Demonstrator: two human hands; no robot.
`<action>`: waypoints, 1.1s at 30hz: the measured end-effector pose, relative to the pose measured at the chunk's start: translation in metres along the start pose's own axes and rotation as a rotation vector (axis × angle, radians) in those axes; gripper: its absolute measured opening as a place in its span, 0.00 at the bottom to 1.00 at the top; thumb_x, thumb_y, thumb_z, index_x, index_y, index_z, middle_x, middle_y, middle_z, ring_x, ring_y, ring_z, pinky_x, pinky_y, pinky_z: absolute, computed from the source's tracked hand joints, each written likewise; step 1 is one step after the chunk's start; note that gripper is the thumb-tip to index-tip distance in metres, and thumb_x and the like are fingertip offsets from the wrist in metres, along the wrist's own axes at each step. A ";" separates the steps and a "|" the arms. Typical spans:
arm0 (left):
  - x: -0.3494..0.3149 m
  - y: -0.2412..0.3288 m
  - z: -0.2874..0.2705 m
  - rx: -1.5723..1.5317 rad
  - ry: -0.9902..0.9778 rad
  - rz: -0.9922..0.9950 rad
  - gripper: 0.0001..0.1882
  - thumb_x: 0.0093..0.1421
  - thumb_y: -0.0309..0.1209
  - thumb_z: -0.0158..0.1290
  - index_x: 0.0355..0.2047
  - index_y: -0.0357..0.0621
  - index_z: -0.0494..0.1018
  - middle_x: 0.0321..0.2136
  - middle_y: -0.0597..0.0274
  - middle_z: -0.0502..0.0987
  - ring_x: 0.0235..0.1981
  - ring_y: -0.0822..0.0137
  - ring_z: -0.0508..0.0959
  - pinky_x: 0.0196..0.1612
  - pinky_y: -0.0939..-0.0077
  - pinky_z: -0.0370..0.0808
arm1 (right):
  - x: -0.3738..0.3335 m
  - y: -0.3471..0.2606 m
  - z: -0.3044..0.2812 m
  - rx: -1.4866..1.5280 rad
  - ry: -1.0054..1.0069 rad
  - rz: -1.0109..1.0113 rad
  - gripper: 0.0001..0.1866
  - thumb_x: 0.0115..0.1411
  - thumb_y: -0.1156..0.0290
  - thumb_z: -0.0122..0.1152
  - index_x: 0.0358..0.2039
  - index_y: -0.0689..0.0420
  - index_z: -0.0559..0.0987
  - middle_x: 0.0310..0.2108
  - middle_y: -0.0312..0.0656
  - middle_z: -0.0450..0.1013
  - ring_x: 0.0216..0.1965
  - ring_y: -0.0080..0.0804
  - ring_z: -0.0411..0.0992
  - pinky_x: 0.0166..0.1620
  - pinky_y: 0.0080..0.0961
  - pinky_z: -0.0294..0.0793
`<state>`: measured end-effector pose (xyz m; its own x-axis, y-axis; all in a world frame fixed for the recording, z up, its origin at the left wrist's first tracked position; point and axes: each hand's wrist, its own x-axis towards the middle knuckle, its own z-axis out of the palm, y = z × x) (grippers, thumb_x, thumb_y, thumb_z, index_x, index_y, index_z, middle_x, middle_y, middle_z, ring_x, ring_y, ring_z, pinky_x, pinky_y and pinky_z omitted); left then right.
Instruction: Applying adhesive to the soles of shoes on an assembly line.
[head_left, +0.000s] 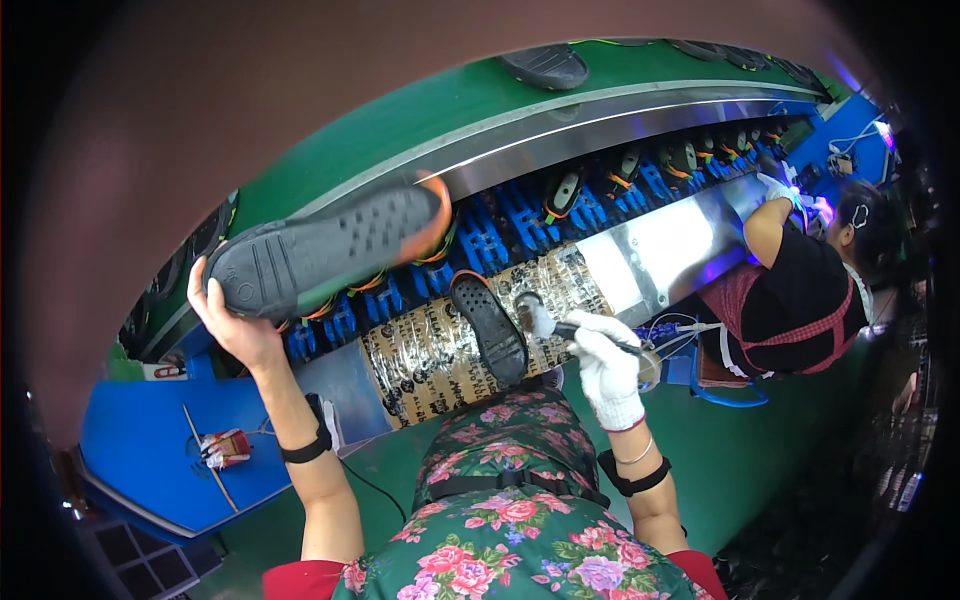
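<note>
My bare left hand (pixel 238 335) is closed on one end of a black shoe sole (pixel 325 245). The sole is raised at the left with its holes and ridges showing, and its orange-edged far end is smeared by motion. My right hand (pixel 608 375), in a white knitted glove, grips a dark-handled brush (pixel 543 318) with pale bristles. The brush is over the taped cardboard cover (pixel 425 365) of the bench in front of me. Close to its left, another black sole (pixel 488 330) with an orange edge lies on that cover.
Beyond the bench runs a row of blue racks (pixel 483 245) holding shoes. A metal ledge and green belt (pixel 420 115) lie farther back. At the left, a blue table (pixel 150 440) bears a small red-and-white box (pixel 225 449) and a thin stick. A co-worker (pixel 790 290) sits at the right.
</note>
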<state>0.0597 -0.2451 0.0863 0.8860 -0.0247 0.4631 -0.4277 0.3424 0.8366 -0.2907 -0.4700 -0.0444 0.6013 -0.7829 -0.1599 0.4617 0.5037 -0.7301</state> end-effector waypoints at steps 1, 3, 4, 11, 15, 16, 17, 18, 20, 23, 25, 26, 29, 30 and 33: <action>-0.001 0.001 -0.017 -0.022 0.002 -0.029 0.21 0.71 0.32 0.42 0.62 0.38 0.65 0.54 0.51 0.75 0.54 0.56 0.78 0.58 0.59 0.78 | 0.000 -0.007 0.007 0.040 -0.012 -0.005 0.12 0.56 0.87 0.62 0.41 0.68 0.83 0.45 0.57 0.81 0.41 0.40 0.82 0.44 0.27 0.82; -0.007 -0.009 -0.037 0.135 -0.016 -0.177 0.20 0.71 0.33 0.44 0.58 0.36 0.71 0.53 0.55 0.76 0.52 0.62 0.78 0.57 0.66 0.75 | -0.002 -0.015 0.020 0.106 -0.029 0.002 0.12 0.55 0.87 0.62 0.41 0.67 0.83 0.46 0.58 0.80 0.43 0.42 0.81 0.45 0.28 0.83; -0.018 -0.016 -0.038 0.341 -0.069 -0.119 0.17 0.71 0.33 0.47 0.52 0.36 0.77 0.50 0.59 0.78 0.50 0.68 0.78 0.57 0.72 0.72 | -0.002 -0.016 0.030 0.139 -0.074 -0.010 0.12 0.55 0.87 0.62 0.40 0.67 0.83 0.46 0.57 0.81 0.43 0.42 0.81 0.45 0.28 0.83; -0.104 -0.074 -0.021 0.083 -0.462 -1.091 0.17 0.68 0.43 0.57 0.40 0.40 0.81 0.34 0.68 0.83 0.34 0.76 0.81 0.41 0.79 0.77 | -0.013 -0.013 0.108 -0.174 -0.379 -0.003 0.12 0.53 0.89 0.65 0.39 0.67 0.84 0.47 0.57 0.80 0.46 0.43 0.81 0.48 0.32 0.84; -0.160 -0.059 -0.007 -0.129 -0.369 -1.200 0.37 0.70 0.61 0.44 0.59 0.39 0.71 0.51 0.50 0.79 0.50 0.58 0.82 0.57 0.58 0.78 | -0.014 -0.006 0.115 -0.427 -0.380 0.024 0.13 0.54 0.87 0.67 0.41 0.67 0.84 0.48 0.54 0.81 0.48 0.38 0.81 0.50 0.31 0.83; -0.176 -0.060 -0.014 -0.365 -0.322 -1.382 0.45 0.66 0.69 0.40 0.63 0.38 0.67 0.55 0.46 0.76 0.54 0.52 0.79 0.60 0.55 0.75 | -0.014 -0.003 0.114 -0.434 -0.375 0.005 0.14 0.54 0.87 0.67 0.43 0.67 0.84 0.46 0.53 0.82 0.46 0.36 0.81 0.50 0.29 0.83; -0.191 -0.061 -0.021 -0.608 -0.269 -1.556 0.54 0.63 0.76 0.35 0.68 0.38 0.62 0.59 0.41 0.73 0.58 0.46 0.77 0.63 0.51 0.73 | -0.015 -0.001 0.114 -0.439 -0.367 -0.014 0.15 0.54 0.86 0.68 0.44 0.67 0.84 0.45 0.51 0.82 0.45 0.34 0.81 0.49 0.28 0.82; -0.206 -0.048 -0.018 -0.674 -0.409 -1.525 0.59 0.59 0.80 0.29 0.69 0.37 0.60 0.60 0.39 0.72 0.57 0.46 0.78 0.62 0.49 0.74 | -0.017 -0.002 0.115 -0.438 -0.363 -0.012 0.15 0.54 0.86 0.68 0.44 0.67 0.84 0.45 0.51 0.82 0.45 0.34 0.81 0.49 0.28 0.82; -0.228 -0.030 -0.015 -0.739 -0.557 -1.490 0.65 0.55 0.84 0.24 0.71 0.37 0.58 0.60 0.37 0.72 0.55 0.46 0.79 0.62 0.48 0.74 | -0.025 -0.010 0.120 -0.521 -0.186 0.221 0.16 0.56 0.85 0.68 0.46 0.66 0.85 0.41 0.47 0.83 0.40 0.30 0.81 0.46 0.25 0.81; -0.243 -0.029 -0.013 -0.915 -0.578 -1.563 0.67 0.52 0.86 0.19 0.69 0.39 0.60 0.57 0.39 0.74 0.52 0.48 0.81 0.59 0.49 0.76 | -0.025 -0.011 0.114 -0.674 -0.295 0.018 0.15 0.57 0.84 0.68 0.47 0.65 0.85 0.39 0.44 0.83 0.36 0.26 0.80 0.40 0.22 0.80; -0.233 -0.031 0.000 -1.095 -0.541 -1.443 0.66 0.51 0.87 0.18 0.66 0.41 0.64 0.52 0.43 0.77 0.47 0.51 0.82 0.54 0.51 0.79 | -0.023 -0.011 0.113 -0.639 -0.350 -0.018 0.14 0.57 0.84 0.67 0.45 0.65 0.86 0.39 0.44 0.83 0.36 0.25 0.80 0.37 0.21 0.80; -0.232 -0.025 0.006 -0.939 -0.449 -1.483 0.65 0.50 0.87 0.19 0.61 0.41 0.68 0.46 0.46 0.79 0.42 0.53 0.82 0.49 0.54 0.81 | -0.021 -0.010 0.113 -0.607 -0.404 -0.053 0.12 0.58 0.84 0.67 0.43 0.65 0.86 0.39 0.44 0.83 0.35 0.25 0.80 0.35 0.20 0.79; -0.219 -0.012 0.028 -1.065 -0.283 -1.484 0.65 0.49 0.88 0.19 0.60 0.43 0.69 0.44 0.47 0.80 0.41 0.54 0.82 0.48 0.55 0.81 | -0.009 -0.009 0.119 -0.754 -0.465 -0.414 0.11 0.57 0.85 0.66 0.41 0.65 0.86 0.40 0.46 0.83 0.33 0.24 0.80 0.31 0.19 0.77; -0.218 -0.009 0.034 -1.095 -0.291 -1.459 0.64 0.50 0.87 0.20 0.59 0.43 0.70 0.42 0.48 0.81 0.42 0.54 0.82 0.50 0.55 0.80 | -0.002 -0.011 0.122 -0.863 -0.499 -0.626 0.11 0.55 0.85 0.66 0.40 0.64 0.86 0.42 0.48 0.83 0.36 0.30 0.82 0.36 0.25 0.80; -0.225 -0.022 0.031 -1.128 -0.328 -1.383 0.61 0.54 0.85 0.22 0.62 0.44 0.68 0.49 0.50 0.80 0.48 0.55 0.81 0.55 0.55 0.78 | 0.010 -0.018 0.129 -1.053 -0.525 -0.921 0.14 0.54 0.83 0.67 0.42 0.62 0.86 0.43 0.49 0.83 0.41 0.39 0.82 0.43 0.31 0.81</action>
<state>-0.1355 -0.2767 -0.0273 0.3311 -0.9286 -0.1676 0.9422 0.3156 0.1129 -0.2085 -0.4397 0.0526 0.6336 -0.3387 0.6956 0.2673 -0.7479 -0.6076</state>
